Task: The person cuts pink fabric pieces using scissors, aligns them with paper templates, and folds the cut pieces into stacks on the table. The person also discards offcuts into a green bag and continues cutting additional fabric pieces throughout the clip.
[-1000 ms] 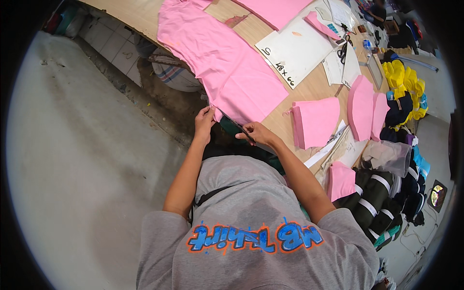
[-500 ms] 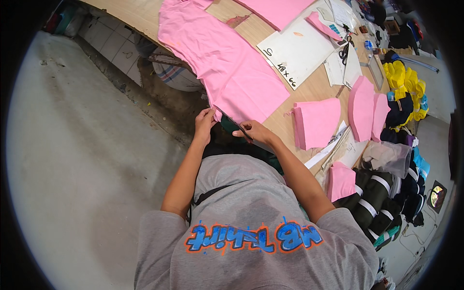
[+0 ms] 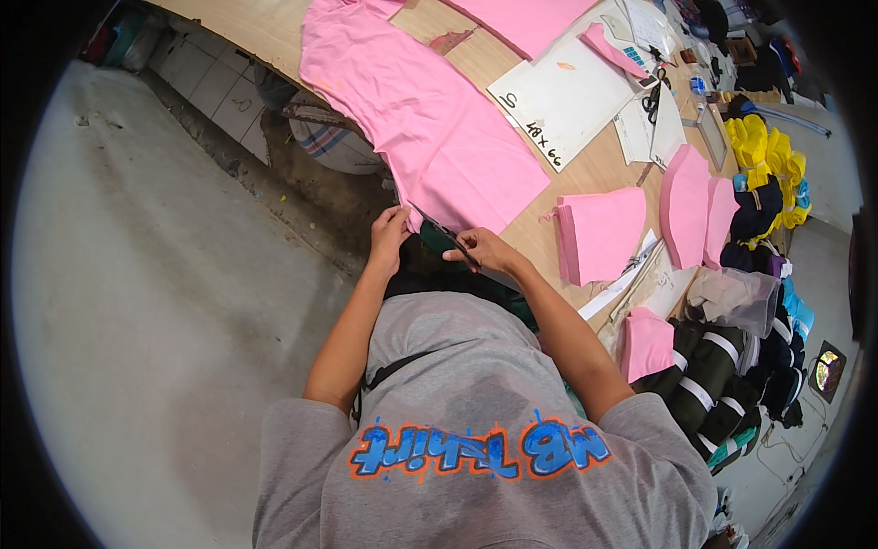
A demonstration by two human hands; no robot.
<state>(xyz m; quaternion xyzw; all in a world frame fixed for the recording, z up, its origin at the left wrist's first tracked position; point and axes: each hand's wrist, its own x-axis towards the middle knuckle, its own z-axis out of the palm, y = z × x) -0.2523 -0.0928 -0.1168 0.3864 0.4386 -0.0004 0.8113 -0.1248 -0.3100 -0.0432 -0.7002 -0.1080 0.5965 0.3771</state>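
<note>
Supporting: worktop (image 3: pixel 261 29), pale wood.
Pink cloth (image 3: pixel 439 137): creased, lying on worktop, near corner reaching past its edge to left hand (image 3: pixel 390 236).
Risk: loose folds could snag the blades; left fingertips, close to the tips, could get nicked if cloth slips.
Scissors (image 3: pixel 437 225): dark, at cloth corner; blade gap too fine to tell.
Right hand (image 3: pixel 487 250): fingers curled narrow, gripping scissors handles.
Left hand: fingers pinched together, holding cloth edge.

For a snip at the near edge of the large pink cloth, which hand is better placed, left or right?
Probably the right hand: it holds the scissors, whose blades point toward the near edge of the large pink cloth. The left hand pinches the cloth there.
</note>
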